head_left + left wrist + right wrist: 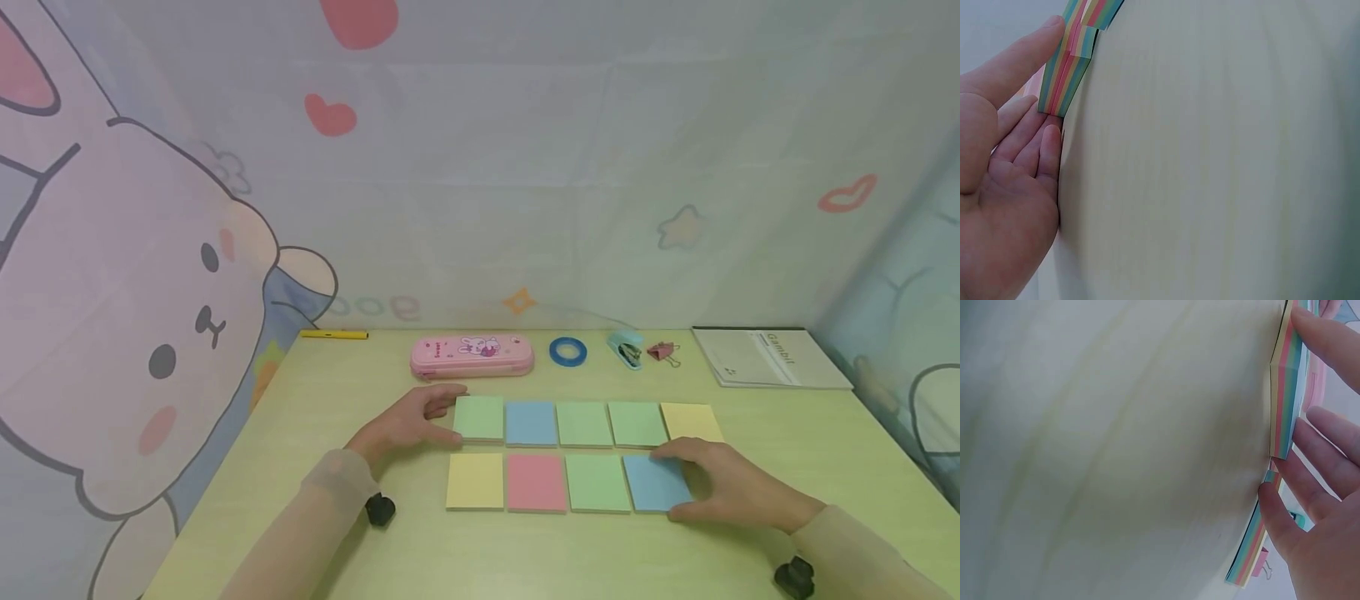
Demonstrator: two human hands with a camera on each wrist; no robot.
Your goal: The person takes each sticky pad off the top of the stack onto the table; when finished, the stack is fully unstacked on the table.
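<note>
Several square sticky note pads lie in two rows, their sides striped in layered colours. My left hand (pixel 411 418) is at the left end of the back row, thumb on the near corner of a green sticky note pad (pixel 479 418) and fingers at its far corner. In the left wrist view, that pad's striped side (pixel 1063 81) sits between thumb and fingers. My right hand (pixel 723 483) spans a blue sticky note pad (pixel 654 483) at the right end of the front row, thumb at its near edge and fingers at its far edge. A yellow pad (pixel 690 422) lies just behind these fingers.
Along the back of the table stand a yellow pen (pixel 334 335), a pink pencil case (pixel 472 357), a blue tape roll (pixel 567 341), a small teal stapler (pixel 626 350), a pink binder clip (pixel 663 352) and a notebook (pixel 772 358). A printed cloth (pixel 480 208) hangs behind.
</note>
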